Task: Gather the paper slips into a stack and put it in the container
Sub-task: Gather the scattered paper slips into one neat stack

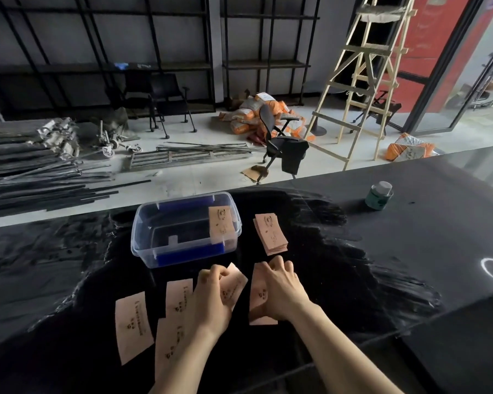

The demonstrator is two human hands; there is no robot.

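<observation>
left hand (211, 294) pinches slip (234, 285) | right hand (279, 291) presses slips (261, 308) | risk: slips beside left hand slide, stack messy

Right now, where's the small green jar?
In the head view, the green jar stands far right on the black table, beyond the loose stack of slips.

— From my screen, the paper slips (133, 325) are pale pink with small dark printed marks.

— And the container (182, 253)?

— I see clear plastic with blue clips. The table (410, 251) is black, streaked with grey smears.

— Anything else?

— A green jar (378, 195) with a grey lid, and orange-and-white sacks (254, 112) on the floor.
</observation>
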